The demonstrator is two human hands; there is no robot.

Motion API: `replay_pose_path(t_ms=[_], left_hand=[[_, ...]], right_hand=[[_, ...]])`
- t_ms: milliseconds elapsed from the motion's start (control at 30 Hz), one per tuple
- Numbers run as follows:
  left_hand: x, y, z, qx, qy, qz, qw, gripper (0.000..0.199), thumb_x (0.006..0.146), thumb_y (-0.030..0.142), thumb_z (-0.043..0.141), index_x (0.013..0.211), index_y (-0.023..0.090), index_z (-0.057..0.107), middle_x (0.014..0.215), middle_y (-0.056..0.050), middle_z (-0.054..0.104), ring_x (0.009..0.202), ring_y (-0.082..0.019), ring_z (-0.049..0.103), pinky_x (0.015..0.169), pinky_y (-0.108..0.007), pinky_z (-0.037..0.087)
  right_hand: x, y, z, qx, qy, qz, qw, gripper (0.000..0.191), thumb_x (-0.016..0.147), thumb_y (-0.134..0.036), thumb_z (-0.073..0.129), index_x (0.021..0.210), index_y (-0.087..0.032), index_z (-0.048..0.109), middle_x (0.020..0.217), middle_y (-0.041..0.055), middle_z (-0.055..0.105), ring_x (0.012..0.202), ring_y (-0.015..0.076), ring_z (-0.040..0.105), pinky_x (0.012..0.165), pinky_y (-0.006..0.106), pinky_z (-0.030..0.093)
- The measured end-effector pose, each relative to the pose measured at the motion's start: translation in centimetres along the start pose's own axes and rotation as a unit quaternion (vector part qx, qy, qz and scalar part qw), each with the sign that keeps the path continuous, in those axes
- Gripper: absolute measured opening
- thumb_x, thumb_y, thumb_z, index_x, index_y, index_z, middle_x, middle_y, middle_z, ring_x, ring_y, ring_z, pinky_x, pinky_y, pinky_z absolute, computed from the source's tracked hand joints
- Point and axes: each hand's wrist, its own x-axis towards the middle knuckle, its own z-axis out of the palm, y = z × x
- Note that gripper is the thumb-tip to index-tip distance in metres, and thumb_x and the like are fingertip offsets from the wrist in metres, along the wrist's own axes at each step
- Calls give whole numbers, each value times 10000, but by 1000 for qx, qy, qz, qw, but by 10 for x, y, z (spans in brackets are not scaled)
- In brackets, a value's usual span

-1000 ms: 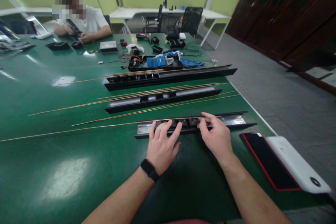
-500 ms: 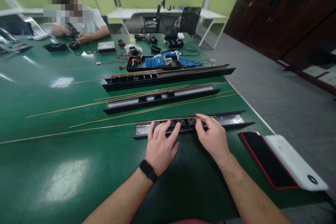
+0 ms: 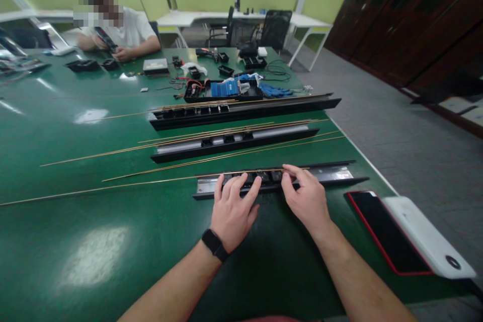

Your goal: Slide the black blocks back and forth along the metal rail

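Note:
Nearest me lies a black-sided channel (image 3: pixel 337 174) with a silvery inner floor, slanting slightly on the green table. Several small black blocks (image 3: pixel 266 176) sit in its middle, partly covered by my fingers. A long thin golden rod (image 3: pixel 151 181) runs along the channel over the blocks and sticks far out to the left. My left hand (image 3: pixel 234 210), with a black watch at its wrist, rests with spread fingers over the blocks and rod. My right hand (image 3: pixel 305 192) is closed, thumb and forefinger pinching the rod near its right end.
Behind are a second channel (image 3: pixel 188 153) and a third channel (image 3: pixel 287 107), with loose golden rods around them. A black tray (image 3: pixel 188 98) holds blue packets. A red-edged phone-like slab (image 3: pixel 387 231) and white device (image 3: pixel 426 234) lie right. A person (image 3: pixel 132 35) sits across the table.
Both hands keep nearly the same pose on the channel and rod. The whole view has shifted slightly; the person across the table has moved a little.

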Motion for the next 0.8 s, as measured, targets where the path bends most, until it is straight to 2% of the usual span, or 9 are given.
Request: replay_pose_path(t_ms=[267,533,800], left_hand=[[2,0,0,3,-1,0,1000,664,922,383,731,1547,312,520,1463,-141,585,1355,-317,549,1283,-622,244],[1,0,-1,5,-5,1,1000,680,914,382,739,1552,315,514,1460,-139,584,1358,-320,543,1284,-621,236],[1,-1,0,3,-8,-3,1000,669,925,381,726,1554,319,508,1467,-138,579,1368,-316,535,1289,-618,223]], right_hand=[[1,5,-1,2,12,31,999,308,989,-346,565,1177,-186,749,1015,85,798,921,257,744,938,455,550],[-1,-1,0,3,-3,-5,1000,310,996,-342,560,1186,-183,747,1017,84,787,954,255,738,934,441,544],[0,1,-2,5,8,22,1000,325,991,-354,568,1203,-177,738,1019,86,794,934,251,740,941,446,545]])
